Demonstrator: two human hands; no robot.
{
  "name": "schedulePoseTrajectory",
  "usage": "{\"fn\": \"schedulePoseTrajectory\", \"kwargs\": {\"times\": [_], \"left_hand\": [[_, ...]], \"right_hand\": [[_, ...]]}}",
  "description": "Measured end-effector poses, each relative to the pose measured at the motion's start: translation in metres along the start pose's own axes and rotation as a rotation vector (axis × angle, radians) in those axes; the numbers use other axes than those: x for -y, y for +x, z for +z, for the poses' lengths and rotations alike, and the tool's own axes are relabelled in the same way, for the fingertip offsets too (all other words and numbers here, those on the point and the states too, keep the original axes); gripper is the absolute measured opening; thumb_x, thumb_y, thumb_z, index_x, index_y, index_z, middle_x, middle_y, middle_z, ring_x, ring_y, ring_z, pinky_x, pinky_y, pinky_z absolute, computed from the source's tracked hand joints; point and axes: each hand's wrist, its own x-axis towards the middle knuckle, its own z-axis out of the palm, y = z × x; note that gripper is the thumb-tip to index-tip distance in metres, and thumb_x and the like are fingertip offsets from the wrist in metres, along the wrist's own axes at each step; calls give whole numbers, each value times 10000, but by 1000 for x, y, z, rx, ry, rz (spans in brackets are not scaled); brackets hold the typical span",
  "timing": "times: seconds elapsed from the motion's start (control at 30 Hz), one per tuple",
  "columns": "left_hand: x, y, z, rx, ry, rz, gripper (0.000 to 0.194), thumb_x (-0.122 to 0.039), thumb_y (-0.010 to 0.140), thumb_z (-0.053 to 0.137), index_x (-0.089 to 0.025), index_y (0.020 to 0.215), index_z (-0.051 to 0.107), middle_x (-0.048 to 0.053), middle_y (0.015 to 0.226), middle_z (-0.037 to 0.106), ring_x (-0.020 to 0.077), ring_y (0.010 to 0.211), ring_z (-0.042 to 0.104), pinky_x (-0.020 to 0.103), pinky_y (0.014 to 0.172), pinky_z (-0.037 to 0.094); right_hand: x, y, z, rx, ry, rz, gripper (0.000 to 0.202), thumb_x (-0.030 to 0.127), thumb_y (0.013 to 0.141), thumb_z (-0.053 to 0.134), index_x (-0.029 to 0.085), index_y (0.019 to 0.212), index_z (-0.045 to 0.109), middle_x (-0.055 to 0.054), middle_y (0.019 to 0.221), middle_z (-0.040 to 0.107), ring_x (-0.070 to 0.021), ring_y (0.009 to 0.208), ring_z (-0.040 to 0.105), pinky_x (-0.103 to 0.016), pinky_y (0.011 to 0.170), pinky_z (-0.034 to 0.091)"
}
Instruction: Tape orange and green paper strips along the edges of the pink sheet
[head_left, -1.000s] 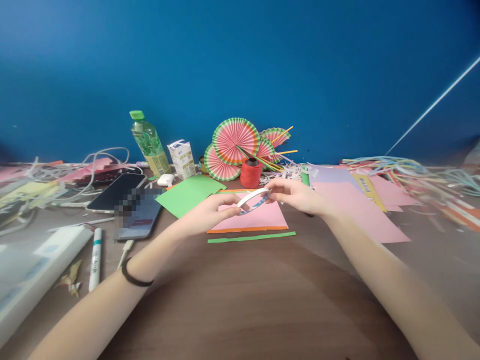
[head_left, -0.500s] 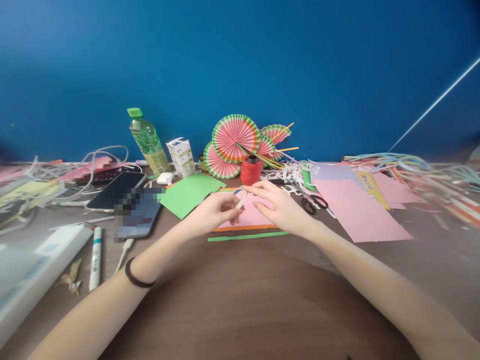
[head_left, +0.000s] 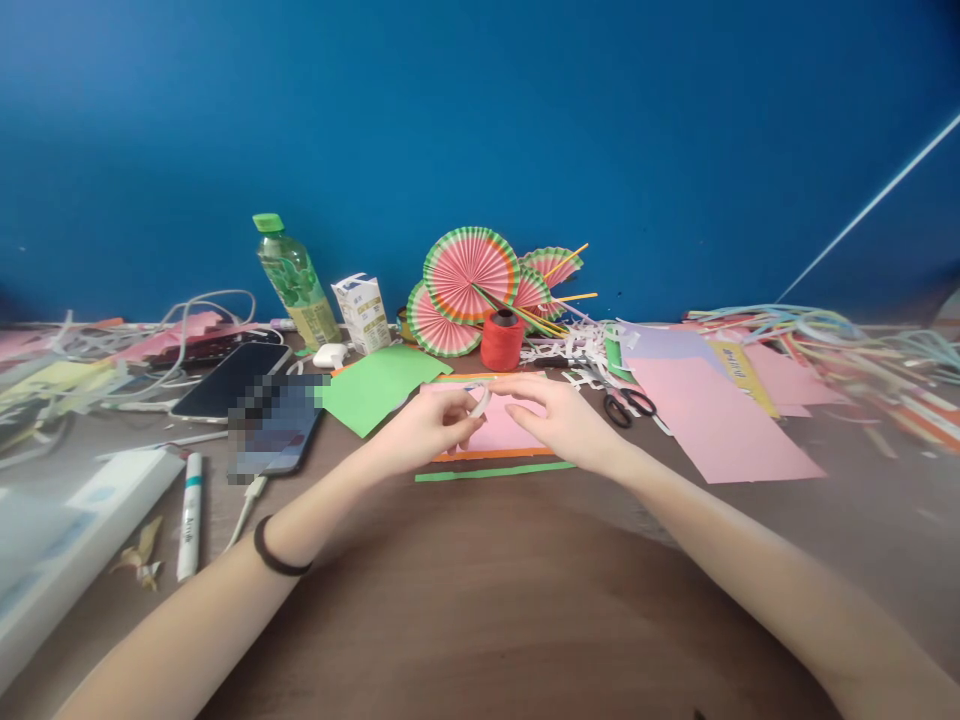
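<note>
My left hand (head_left: 424,425) is closed around a thin white ring that looks like a roll of tape (head_left: 481,404), held over the paper. My right hand (head_left: 559,415) has its fingers stretched out and apart, with the index fingertip close to the roll and near the paper's far edge. Whether that fingertip touches the tape, I cannot tell. Beneath both hands lies a pink sheet of paper (head_left: 510,430) with orange along its edges. A green paper strip (head_left: 491,472) lies just in front of it.
Pink and green paper fans (head_left: 471,275) lean against the blue wall behind a red thread spool (head_left: 501,340). Black-handled scissors (head_left: 628,407) and pink paper (head_left: 720,420) are at right. Green paper (head_left: 386,385), two phones, a bottle (head_left: 296,285) and a marker (head_left: 190,515) are at left.
My left hand and the tape roll have shifted slightly downward, away from the right fingertips. My right hand has stayed almost still, with its fingers a little lower.
</note>
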Motion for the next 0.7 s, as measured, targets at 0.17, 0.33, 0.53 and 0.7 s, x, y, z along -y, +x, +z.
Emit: {"fn": "schedulePoseTrajectory", "kwargs": {"times": [0.17, 0.33, 0.53, 0.7], "left_hand": [[1, 0, 0, -42, 120, -16, 229, -376, 804, 422, -175, 758, 521, -24, 581, 520, 95, 511, 494, 198, 460, 360], [3, 1, 2, -35, 200, -27, 225, -353, 800, 402, -171, 728, 512, -29, 582, 503, 90, 500, 448, 206, 463, 313], [1, 2, 4, -68, 195, -37, 208, -324, 781, 408, -169, 655, 466, -43, 592, 445, 82, 510, 376, 209, 468, 267], [1, 2, 3, -58, 150, -76, 260, -334, 798, 362, -170, 779, 563, -21, 679, 510, 109, 596, 437, 222, 530, 324]], "right_hand": [[2, 0, 0, -15, 169, 107, 180, 150, 754, 487, 190, 897, 587, -49, 1050, 625, -160, 983, 576, -342, 911, 431], [3, -1, 4, -25, 272, 152, 55, 214, 730, 555, 192, 757, 513, -55, 1029, 627, -171, 948, 596, -372, 869, 461], [0, -1, 7, -18, 396, 202, 131, 211, 717, 579, 195, 690, 452, -76, 1039, 628, -179, 959, 603, -386, 865, 463], [-2, 0, 5, -29, 314, 232, 119, 209, 706, 598, 186, 673, 486, -87, 991, 645, -195, 954, 608, -385, 845, 466]]}}
